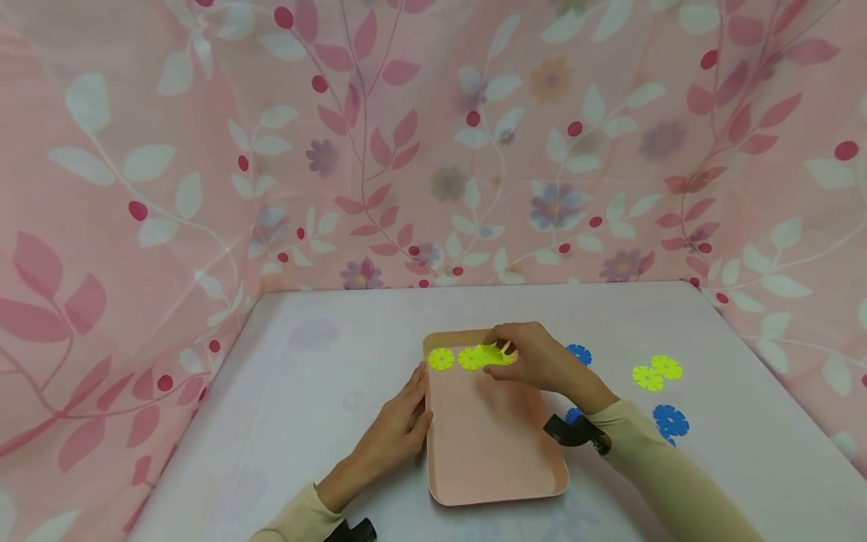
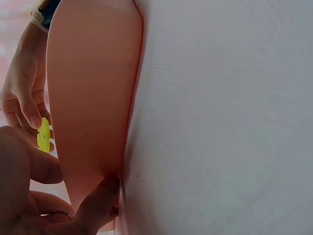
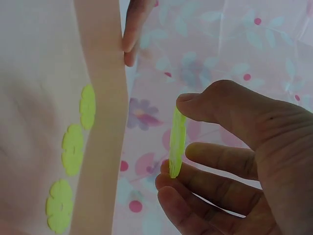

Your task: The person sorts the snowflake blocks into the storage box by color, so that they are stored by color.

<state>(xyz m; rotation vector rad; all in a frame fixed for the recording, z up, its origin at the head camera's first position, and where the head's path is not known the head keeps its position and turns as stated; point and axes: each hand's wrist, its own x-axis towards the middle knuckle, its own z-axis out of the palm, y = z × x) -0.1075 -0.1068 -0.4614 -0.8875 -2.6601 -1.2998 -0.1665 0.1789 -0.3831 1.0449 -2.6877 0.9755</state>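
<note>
A pink tray (image 1: 497, 452) lies on the white table, its long sides running away from me. Three yellow flower-shaped discs sit in a row inside its far end: a left one (image 1: 441, 359), a middle one (image 3: 72, 149) and a right one (image 3: 59, 205). Above that row my right hand (image 1: 535, 357) pinches another yellow flower-shaped disc (image 3: 177, 142) between thumb and fingers, held on edge in the right wrist view. My left hand (image 1: 396, 425) rests against the outside of the tray's left wall, fingers extended along it. In the left wrist view its thumb (image 2: 100, 200) touches the tray's side.
Right of the tray lie two overlapping yellow discs (image 1: 657, 373) and some blue discs (image 1: 670, 421). Two more blue pieces, a far one (image 1: 579, 354) and a near one (image 1: 573, 415), show partly behind my right arm. A floral pink curtain (image 1: 433, 150) hangs behind the table.
</note>
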